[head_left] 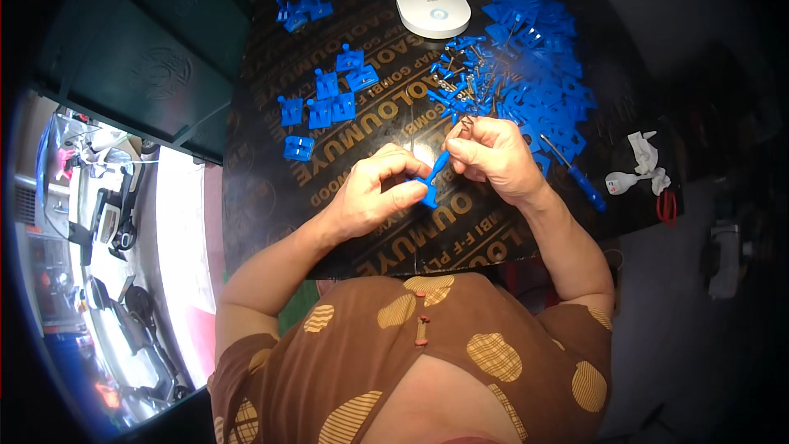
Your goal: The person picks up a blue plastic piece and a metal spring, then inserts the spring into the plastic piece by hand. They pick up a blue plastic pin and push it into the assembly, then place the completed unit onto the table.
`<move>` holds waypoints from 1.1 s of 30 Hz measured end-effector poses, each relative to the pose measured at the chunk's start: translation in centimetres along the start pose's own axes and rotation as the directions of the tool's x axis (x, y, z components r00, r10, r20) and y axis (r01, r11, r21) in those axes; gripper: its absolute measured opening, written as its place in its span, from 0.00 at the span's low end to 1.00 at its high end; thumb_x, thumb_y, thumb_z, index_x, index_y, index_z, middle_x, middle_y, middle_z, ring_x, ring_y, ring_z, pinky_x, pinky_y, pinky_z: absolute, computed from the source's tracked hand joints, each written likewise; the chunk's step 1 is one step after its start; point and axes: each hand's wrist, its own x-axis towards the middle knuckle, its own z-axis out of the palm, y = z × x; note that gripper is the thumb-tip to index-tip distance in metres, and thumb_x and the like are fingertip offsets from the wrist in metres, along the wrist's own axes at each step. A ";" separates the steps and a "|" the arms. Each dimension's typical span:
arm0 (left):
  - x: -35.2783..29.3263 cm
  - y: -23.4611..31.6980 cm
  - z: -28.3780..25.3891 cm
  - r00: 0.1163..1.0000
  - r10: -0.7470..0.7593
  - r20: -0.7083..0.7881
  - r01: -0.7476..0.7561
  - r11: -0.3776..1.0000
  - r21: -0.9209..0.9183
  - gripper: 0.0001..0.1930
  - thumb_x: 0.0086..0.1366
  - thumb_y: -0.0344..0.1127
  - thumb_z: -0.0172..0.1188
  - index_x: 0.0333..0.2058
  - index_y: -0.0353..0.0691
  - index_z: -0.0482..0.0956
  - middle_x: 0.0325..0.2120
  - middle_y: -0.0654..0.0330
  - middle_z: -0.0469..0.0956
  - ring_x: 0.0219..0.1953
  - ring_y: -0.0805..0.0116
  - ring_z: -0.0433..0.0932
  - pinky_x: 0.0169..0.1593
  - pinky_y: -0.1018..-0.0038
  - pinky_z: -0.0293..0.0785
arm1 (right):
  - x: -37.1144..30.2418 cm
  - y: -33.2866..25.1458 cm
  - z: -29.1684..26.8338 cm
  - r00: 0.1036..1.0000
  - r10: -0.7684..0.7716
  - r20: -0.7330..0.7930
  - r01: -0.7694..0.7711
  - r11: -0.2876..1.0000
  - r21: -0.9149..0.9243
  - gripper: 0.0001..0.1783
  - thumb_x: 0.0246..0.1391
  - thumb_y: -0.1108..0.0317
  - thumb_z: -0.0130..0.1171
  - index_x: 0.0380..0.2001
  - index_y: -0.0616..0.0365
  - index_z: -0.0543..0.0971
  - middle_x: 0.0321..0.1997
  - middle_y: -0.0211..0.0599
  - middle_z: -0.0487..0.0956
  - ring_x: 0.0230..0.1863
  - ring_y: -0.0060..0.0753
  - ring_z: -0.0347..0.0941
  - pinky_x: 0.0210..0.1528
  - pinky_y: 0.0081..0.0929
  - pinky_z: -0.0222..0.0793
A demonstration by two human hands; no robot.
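Near the table's front edge, my left hand [376,189] pinches a small blue plastic base [430,196] between thumb and fingers. A blue lever-like piece [440,167] rises at a slant from that base toward my right hand [496,163]. The right thumb and forefinger are closed at the lever's upper end. A thin bent metal piece [467,122] shows at the right fingertips. Whether the lever is joined to the base cannot be made out, since the fingers cover part of it.
Several blue assembled pieces [326,107] stand left, with more behind them. Loose blue plates [542,57] and small levers with metal pins [460,74] are heaped right. A screwdriver [585,189], a white bottle [622,183] and a white lamp [433,12] are on the dark table.
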 end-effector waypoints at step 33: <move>-0.4 1.5 0.3 0.993 -0.114 -0.036 0.117 0.990 0.085 0.15 0.53 0.33 0.70 0.37 0.34 0.78 0.27 0.65 0.77 0.24 0.83 0.71 0.29 0.83 0.67 | -0.1 -0.4 0.0 0.997 -0.083 0.000 0.082 0.990 -0.117 0.07 0.57 0.69 0.57 0.31 0.62 0.78 0.23 0.25 0.76 0.23 0.10 0.67 0.24 0.09 0.60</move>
